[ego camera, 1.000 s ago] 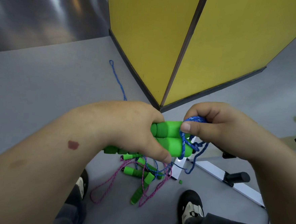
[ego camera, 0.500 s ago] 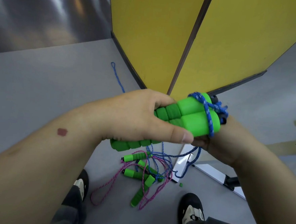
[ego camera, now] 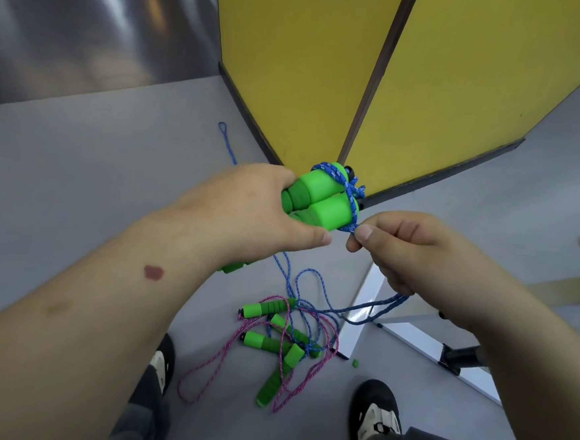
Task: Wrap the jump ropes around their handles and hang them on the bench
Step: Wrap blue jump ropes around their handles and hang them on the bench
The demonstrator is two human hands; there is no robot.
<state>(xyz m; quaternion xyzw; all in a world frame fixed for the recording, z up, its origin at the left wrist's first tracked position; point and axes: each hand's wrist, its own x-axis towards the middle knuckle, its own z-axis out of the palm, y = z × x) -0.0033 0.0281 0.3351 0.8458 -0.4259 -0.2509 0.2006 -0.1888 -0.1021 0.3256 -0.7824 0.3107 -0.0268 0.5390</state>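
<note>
Green handles [ego camera: 320, 204] bundled in my left hand [ego camera: 248, 213], blue rope [ego camera: 339, 182] looped over their far ends, my right hand [ego camera: 406, 252] pinching its strand.

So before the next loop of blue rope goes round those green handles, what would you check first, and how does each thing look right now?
1. Both green handles held together in the left hand: ok.
2. Blue rope already looped round the handle ends: ok, a few turns show.
3. Right hand pinching the rope close to the handles: ok.
4. Loose rope free to feed: not ok, it trails down into the pile of pink and blue ropes on the floor.
5. Turns tight enough not to slip: cannot tell.
6. Place on the bench to hang it: cannot tell, only a white frame shows nearby.
</note>
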